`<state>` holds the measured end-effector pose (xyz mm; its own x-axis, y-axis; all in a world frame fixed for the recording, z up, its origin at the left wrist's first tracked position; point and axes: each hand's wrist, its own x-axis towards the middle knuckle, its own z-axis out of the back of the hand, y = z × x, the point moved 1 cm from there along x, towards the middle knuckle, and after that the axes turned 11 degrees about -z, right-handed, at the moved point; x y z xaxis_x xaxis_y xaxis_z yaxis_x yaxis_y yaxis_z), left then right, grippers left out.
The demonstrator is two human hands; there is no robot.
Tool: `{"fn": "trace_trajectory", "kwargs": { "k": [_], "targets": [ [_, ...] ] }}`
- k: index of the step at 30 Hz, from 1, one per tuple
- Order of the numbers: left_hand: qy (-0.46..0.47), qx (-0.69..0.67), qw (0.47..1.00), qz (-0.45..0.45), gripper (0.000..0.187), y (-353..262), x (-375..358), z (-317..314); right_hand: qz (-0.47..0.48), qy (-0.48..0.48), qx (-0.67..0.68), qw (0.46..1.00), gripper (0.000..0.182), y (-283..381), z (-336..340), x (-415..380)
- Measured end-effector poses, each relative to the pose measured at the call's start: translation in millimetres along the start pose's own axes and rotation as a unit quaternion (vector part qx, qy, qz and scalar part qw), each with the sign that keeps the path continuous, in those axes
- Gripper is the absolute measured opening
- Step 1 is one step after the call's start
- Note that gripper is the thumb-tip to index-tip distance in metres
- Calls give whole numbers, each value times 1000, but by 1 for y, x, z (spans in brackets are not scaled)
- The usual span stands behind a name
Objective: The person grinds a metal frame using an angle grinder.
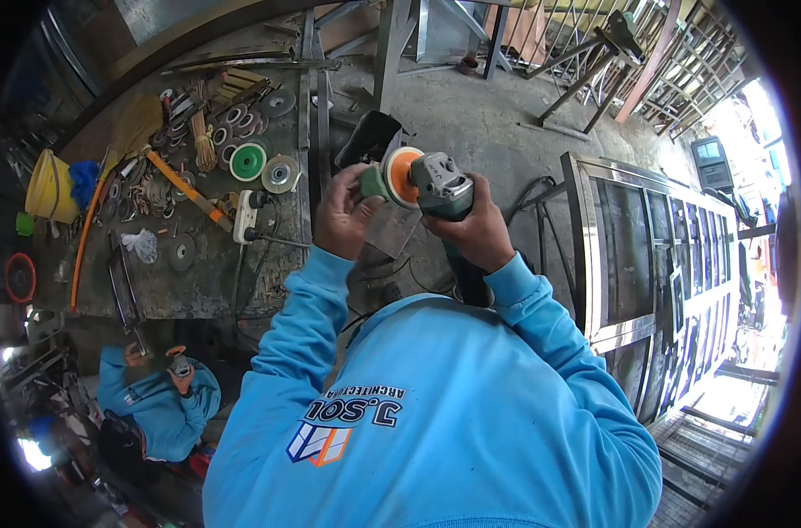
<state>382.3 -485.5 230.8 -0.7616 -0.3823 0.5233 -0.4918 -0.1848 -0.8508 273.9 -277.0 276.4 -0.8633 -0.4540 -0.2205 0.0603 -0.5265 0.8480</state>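
Observation:
My left hand [346,209] is closed around a green block [373,183] that looks like a bar of polishing compound. The block sits right at the pale rim of a buffing disc [402,179] with an orange back. This disc is mounted on an angle grinder [442,185] with a grey metal head and a dark green body. Gripping the grinder just behind its head is my right hand [478,227], thumb across the body. The lower part of the grinder is partly hidden by my right hand and sleeve.
On the left, a workbench [215,295] carries several abrasive discs, a green-faced disc [247,162] and a white power strip [245,216]. A co-worker [167,409] in blue holds another grinder at lower left. Metal window frames [625,334] stand on the right.

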Motion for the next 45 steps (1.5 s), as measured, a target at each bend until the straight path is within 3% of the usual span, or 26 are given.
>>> {"fn": "trace_trajectory", "kwargs": {
  "k": [5,8,11,15,18,21,22,24,27,28,30,31,32,35,38,41,44,45],
  "targets": [
    [-2,15,999,41,57,4,-1,19,-5,-9,4,1000,98,1,-2,2],
    [46,111,992,-27,57,17,-6,6,-8,-5,-3,1000,97,4,-2,-3],
    [-9,-3,1000,15,57,11,2,17,-13,-4,-2,1000,96,6,0,-1],
    [63,84,994,1,56,3,-1,12,-5,-2,11,1000,95,3,-1,3],
    [-26,-5,1000,-4,56,7,9,7,9,10,4,1000,95,0,-1,3],
    [-18,14,999,24,56,-2,7,26,58,0,26,998,93,-22,8,19],
    [-25,17,999,17,55,-2,4,34,20,41,117,992,90,-24,17,22],
    [-43,54,993,97,55,-14,-11,50,-57,114,290,948,85,-29,40,28],
    [-54,164,980,99,50,10,-55,83,-64,282,531,797,78,-85,66,42],
    [-54,218,970,88,49,14,-68,92,-55,252,577,775,79,-87,69,36],
    [10,385,920,67,50,13,-89,111,19,275,574,771,85,-95,79,42],
    [6,397,912,101,50,13,-102,118,55,288,573,765,87,-99,81,43],
    [4,409,902,136,51,11,-113,125,66,302,629,713,84,-102,81,41],
    [66,543,827,130,52,-1,-129,145,79,312,681,658,84,-109,77,34],
    [104,575,797,153,53,-6,-139,163,92,320,670,663,84,-108,78,31],
    [146,608,763,165,54,0,-150,177,56,287,650,702,79,-109,80,27],
    [208,655,712,146,58,24,-176,197,14,154,592,791,76,-159,82,41],
    [231,673,691,128,60,28,-179,197,-6,139,603,785,73,-154,85,39]
  ]
}}
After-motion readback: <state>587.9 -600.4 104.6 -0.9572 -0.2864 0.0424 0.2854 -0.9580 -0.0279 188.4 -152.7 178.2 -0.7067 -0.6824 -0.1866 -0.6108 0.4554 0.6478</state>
